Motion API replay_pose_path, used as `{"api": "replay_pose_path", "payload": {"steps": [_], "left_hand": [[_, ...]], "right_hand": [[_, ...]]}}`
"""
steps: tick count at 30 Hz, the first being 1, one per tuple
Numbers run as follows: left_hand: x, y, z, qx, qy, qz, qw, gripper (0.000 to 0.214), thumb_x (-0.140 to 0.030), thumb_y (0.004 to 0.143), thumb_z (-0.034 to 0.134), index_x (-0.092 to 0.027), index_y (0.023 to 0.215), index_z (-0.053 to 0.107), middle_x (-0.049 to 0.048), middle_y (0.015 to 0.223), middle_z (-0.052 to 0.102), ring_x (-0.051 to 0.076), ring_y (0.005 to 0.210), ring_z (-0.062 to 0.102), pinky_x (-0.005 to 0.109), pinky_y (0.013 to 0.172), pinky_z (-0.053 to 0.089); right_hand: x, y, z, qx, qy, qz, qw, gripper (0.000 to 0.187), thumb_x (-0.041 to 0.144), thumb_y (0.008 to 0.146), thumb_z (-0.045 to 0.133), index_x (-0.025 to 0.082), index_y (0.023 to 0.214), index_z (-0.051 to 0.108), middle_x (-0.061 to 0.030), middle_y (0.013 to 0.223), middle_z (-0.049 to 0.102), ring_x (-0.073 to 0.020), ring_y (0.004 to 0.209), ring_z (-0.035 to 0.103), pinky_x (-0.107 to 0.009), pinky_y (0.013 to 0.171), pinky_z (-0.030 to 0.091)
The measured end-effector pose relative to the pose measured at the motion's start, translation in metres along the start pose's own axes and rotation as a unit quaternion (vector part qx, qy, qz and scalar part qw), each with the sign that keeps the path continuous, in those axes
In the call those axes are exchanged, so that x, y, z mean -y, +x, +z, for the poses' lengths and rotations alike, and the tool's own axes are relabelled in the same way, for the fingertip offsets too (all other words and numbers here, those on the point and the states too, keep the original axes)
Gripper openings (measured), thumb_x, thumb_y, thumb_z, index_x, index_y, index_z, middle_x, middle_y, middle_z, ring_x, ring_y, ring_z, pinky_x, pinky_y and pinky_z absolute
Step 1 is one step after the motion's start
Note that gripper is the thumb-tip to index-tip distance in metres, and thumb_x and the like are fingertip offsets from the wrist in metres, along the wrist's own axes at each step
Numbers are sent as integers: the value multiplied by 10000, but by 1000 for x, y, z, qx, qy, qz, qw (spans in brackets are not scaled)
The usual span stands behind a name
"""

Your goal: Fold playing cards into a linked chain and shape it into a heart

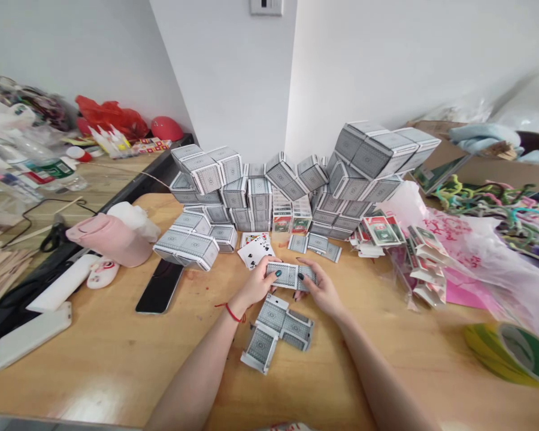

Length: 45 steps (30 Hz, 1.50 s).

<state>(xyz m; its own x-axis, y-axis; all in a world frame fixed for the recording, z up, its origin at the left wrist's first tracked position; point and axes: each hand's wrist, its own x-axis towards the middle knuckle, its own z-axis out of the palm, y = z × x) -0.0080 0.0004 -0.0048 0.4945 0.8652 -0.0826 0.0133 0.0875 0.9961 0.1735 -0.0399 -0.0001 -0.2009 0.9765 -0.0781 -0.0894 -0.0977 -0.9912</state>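
Between my two hands is a pair of joined playing cards [282, 275], backs up with a grey pattern. My left hand [255, 286] grips their left end, thumb on top. On the right end, my right hand [324, 288] presses with its thumb, fingers underneath. Just below lie folded, interlocked playing cards [272, 315] with bent flaps. Beyond my hands are face-up cards [254, 251] and a few face-down cards [318, 243]. Behind these rise stacked blocks [202, 173] made of folded cards, with more card blocks [372, 149] piled higher at the right.
A black phone [160, 286] and a pink pouch-like item [110, 239] lie to the left, near a white power bank [33, 336]. Card boxes [379, 230], a plastic bag [467, 239] and a yellow-green tape roll [498, 356] occupy the right. A wall stands behind.
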Motion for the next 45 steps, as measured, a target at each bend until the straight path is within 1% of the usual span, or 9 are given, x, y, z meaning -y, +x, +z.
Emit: {"api": "replay_pose_path", "payload": {"steps": [7, 11, 14, 17, 19, 22, 27, 34, 45], "left_hand": [[0, -1, 4, 12, -6, -7, 1000, 278, -256, 799, 448, -197, 1054, 355, -30, 715, 438, 58, 499, 404, 178, 453, 349], [-3, -2, 5, -1, 14, 6, 1000, 362, -249, 761, 516, -204, 1084, 359, -26, 744, 455, 54, 506, 403, 173, 461, 349], [-4, -1, 6, -13, 1, -2, 1000, 300, -249, 783, 468, -208, 1069, 386, -16, 773, 459, 52, 492, 408, 176, 440, 352], [-3, 1, 5, -5, -22, -8, 1000, 273, -240, 804, 410, -210, 1076, 407, -16, 758, 454, 58, 486, 420, 179, 421, 349], [-2, 1, 4, -8, -24, 1, 1000, 291, -225, 810, 391, -215, 1100, 405, -19, 741, 453, 61, 483, 431, 179, 414, 344], [0, 1, 2, -29, -9, 19, 999, 300, -209, 819, 377, -214, 1118, 402, -26, 703, 455, 62, 477, 439, 179, 419, 346], [3, 1, 2, -41, 16, 32, 998, 283, -243, 829, 393, -201, 1109, 417, -27, 674, 458, 69, 485, 453, 184, 432, 362], [5, 1, 3, -51, 12, 34, 998, 289, -264, 829, 395, -196, 1110, 412, 3, 774, 511, 67, 480, 481, 187, 419, 361], [7, 1, 4, -40, 7, 31, 999, 264, -284, 827, 403, -188, 1072, 421, -16, 691, 486, 74, 480, 474, 189, 420, 349]], "right_hand": [[1, 3, 11, 13, 9, -20, 1000, 337, 394, 802, 467, 231, 1081, 370, 31, 599, 601, -141, 493, 587, -274, 505, 479], [-2, 4, 11, 10, 19, 3, 1000, 343, 393, 786, 496, 233, 1060, 364, 56, 556, 562, -119, 391, 539, -230, 387, 429], [-5, 4, 12, -18, 31, 8, 999, 325, 395, 774, 511, 229, 1021, 379, 48, 582, 562, -106, 343, 510, -214, 326, 394], [-4, 4, 11, -21, 39, -1, 999, 325, 380, 775, 511, 219, 1027, 385, 39, 590, 568, -105, 364, 521, -217, 348, 415], [-2, 3, 10, -18, 43, -10, 999, 395, 359, 768, 523, 224, 1095, 347, 49, 573, 563, -112, 397, 543, -226, 390, 445], [0, 3, 9, -40, 60, -21, 997, 532, 333, 727, 574, 247, 1161, 278, 53, 619, 571, -124, 472, 585, -255, 467, 490], [-2, 4, 1, -85, 67, -10, 994, 456, 342, 657, 638, 224, 1014, 381, 45, 634, 573, -132, 478, 595, -243, 436, 479], [0, 3, -12, -148, 43, 12, 988, 434, 350, 621, 651, 193, 954, 422, 30, 576, 591, -141, 421, 581, -209, 363, 418], [-5, 2, -19, -172, 41, 12, 984, 406, 337, 638, 634, 186, 963, 444, 42, 506, 560, -145, 373, 549, -223, 333, 394]]}}
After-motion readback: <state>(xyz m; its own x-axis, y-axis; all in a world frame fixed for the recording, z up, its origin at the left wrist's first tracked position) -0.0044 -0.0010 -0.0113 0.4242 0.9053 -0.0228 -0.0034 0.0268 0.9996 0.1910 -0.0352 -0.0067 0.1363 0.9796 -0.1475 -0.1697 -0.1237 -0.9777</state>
